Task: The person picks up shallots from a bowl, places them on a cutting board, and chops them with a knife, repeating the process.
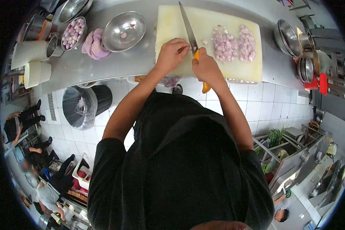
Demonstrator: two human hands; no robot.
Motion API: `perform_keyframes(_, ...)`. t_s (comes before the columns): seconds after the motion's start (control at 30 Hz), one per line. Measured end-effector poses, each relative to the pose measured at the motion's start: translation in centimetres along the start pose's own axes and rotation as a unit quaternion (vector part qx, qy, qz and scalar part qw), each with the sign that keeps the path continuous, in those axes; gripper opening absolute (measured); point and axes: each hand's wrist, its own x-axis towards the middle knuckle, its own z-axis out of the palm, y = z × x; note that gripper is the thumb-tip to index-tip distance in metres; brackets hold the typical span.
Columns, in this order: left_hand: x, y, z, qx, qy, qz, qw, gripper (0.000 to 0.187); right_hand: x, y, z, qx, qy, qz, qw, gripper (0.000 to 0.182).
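My right hand (pixel 207 69) is clamped around the knife (pixel 191 42) by its smooth orange-yellow handle, whose butt pokes out below my fist toward 6 o'clock. The blade is long, narrow, grey steel, tapering to a point at 12 o'clock across the cutting board (pixel 172 23).

My left hand (pixel 171 55) sits just beside the blade at its 9 o'clock side, fingers curled together and pressing down on a small shallot piece (pixel 188 48). Most of it is hidden under the fingertips; I cannot tell its shape.

The board is a thick pale cream slab, rectangular, matte, faintly stained. At 3 o'clock from the blade lie the chopped shallots (pixel 234 44): two loose heaps of small pinkish-white irregular bits, with a few stray crumbs toward 12 o'clock.

The counter (pixel 84 65) is brushed stainless steel, dull sheen. At 9 o'clock from the board: a shiny round steel bowl (pixel 124 30) holding a single pale pink piece and a small scrap; then a crumpled pink cloth (pixel 94 44), soft and lumpy; then a smaller steel bowl of whole peeled shallots (pixel 73 32), glossy lilac ovals. Further toward 9 o'clock, stacked white ribbed cups (pixel 30 53). At 3 o'clock from the board, nested steel bowls (pixel 289 36).

Below the counter edge, a black round bin with clear plastic liner (pixel 82 105) on white square floor tiles.
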Motion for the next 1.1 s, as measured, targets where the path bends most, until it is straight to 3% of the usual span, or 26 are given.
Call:
perform_keyframes(0.1, -0.1, 0.6, 0.9, 0.042, 0.014, -0.009, 0.999, 0.016, 0.4, 1.7, -0.8, -0.024, 0.03, -0.037, 0.999, 0.027)
perform_keyframes(0.2, 0.5, 0.4, 2.0, 0.111, 0.033, 0.104, 0.988, 0.017, 0.7, 4.1, -1.4, -0.051, 0.088, -0.076, 0.992, 0.027)
perform_keyframes(0.3, 0.6, 0.6, 2.6, 0.115, 0.0, 0.074, 0.991, 0.019, -0.2, 4.4, -2.6, -0.029, 0.096, -0.056, 0.993, 0.029)
perform_keyframes(0.5, 0.3, 2.0, 1.8, 0.093, 0.078, 0.074, 0.99, 0.018, -1.9, 2.8, -2.1, -0.02, 0.092, -0.053, 0.994, 0.028)
perform_keyframes(0.7, 0.3, 0.3, 1.5, 0.049, 0.035, 0.01, 0.998, 0.014, -1.7, 1.7, -1.3, -0.036, 0.044, -0.03, 0.998, 0.028)
perform_keyframes(1.0, 0.4, 0.2, 1.5, 0.078, 0.021, 0.008, 0.997, 0.016, -2.7, -0.7, -3.0, -0.054, -0.012, -0.004, 0.998, 0.028)
perform_keyframes(1.1, 0.4, 0.5, 1.6, 0.065, 0.036, 0.003, 0.997, 0.012, -1.4, 0.0, -0.9, -0.072, 0.025, -0.013, 0.997, 0.027)
